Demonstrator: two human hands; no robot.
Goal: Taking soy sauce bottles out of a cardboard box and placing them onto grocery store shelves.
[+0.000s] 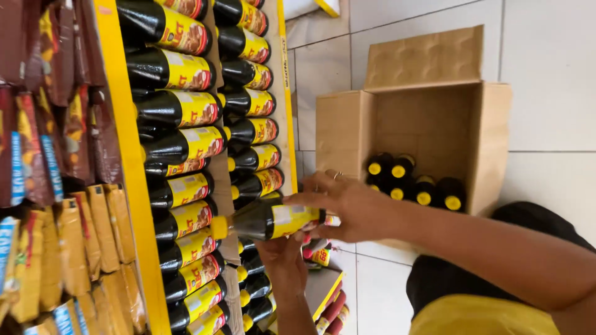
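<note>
The right hand (347, 208) has its fingers clamped round a dark yellow-capped bottle (267, 220), cap pointing toward the yellow shelf (127, 155) to match its rows, while the left hand (279, 254), below that bottle, has fingers I cannot tell.

Dark bottle (267, 220) with yellow cap and label, yellow shelf edge (127, 155), brown cardboard box (434, 118)

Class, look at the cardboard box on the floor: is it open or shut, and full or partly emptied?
Open and partly emptied: the cardboard box has its flaps spread, and only a few yellow-capped bottles stand along one side.
</note>
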